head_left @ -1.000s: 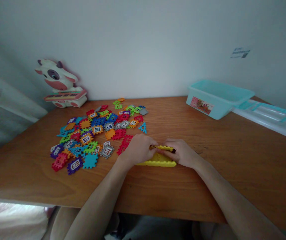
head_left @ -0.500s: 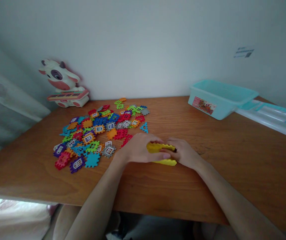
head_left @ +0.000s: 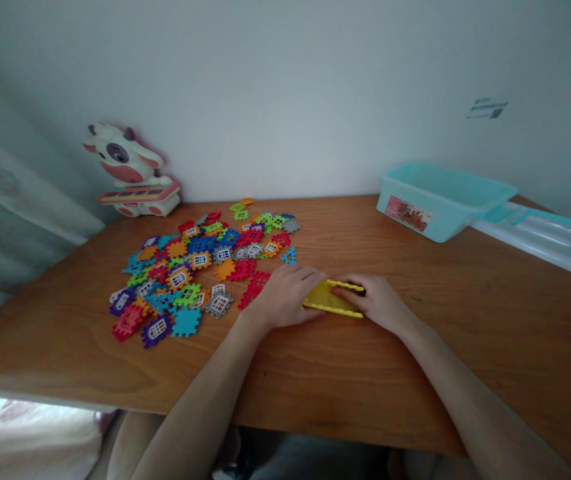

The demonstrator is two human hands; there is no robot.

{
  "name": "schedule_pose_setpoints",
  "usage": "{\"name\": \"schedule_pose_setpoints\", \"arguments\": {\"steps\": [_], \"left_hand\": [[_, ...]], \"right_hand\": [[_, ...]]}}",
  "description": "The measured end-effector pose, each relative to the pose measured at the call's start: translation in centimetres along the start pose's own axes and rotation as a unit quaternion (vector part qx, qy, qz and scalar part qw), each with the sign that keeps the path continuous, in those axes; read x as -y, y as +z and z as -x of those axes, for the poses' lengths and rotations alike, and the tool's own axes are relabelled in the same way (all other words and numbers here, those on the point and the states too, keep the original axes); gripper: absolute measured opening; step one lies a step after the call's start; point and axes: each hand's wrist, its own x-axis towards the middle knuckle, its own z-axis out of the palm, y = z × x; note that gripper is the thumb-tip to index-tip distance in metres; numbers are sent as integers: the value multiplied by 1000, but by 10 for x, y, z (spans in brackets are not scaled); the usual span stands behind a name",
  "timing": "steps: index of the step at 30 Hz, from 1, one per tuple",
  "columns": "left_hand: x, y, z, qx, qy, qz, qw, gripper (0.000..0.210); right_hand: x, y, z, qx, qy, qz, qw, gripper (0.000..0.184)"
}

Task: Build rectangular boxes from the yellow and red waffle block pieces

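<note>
Yellow notched building panels (head_left: 334,300), joined at an angle, sit between my two hands over the front middle of the table. My left hand (head_left: 288,297) is closed on their left side, its fingers curled over the top. At the right end my right hand (head_left: 374,301) grips the far panel, the fingers reaching to its inner side. A small dark spot shows by the right fingertips; I cannot make out what it is. Close behind my left hand lie a red panel (head_left: 254,291) and a small blue triangle (head_left: 289,255).
A spread pile of coloured interlocking panels (head_left: 200,260), some with white window inserts, covers the table's left part. Behind it stands a cow toy with a keyboard (head_left: 140,193). A turquoise bin (head_left: 445,200) is at the back right, with a clear lid (head_left: 545,233) beside it.
The yellow panels have turned and shifted slightly right, showing more of their inside. My left thumb has drawn back from across the front, and my right hand has moved a little right.
</note>
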Motion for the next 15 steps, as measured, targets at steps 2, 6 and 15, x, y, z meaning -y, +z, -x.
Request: {"name": "schedule_pose_setpoints", "arguments": {"steps": [2,6,15], "left_hand": [[-1,4,-1,-19,10,-11,1000,53],[-1,12,-1,-41,25,-17,999,56],[0,5,-1,-143,17,-97,985,47]], "right_hand": [[-1,-1,0,-12,4,-14,1000,25],[-5,-2,0,-39,-19,-12,999,23],[-6,0,0,-116,4,-118,986,40]]}}
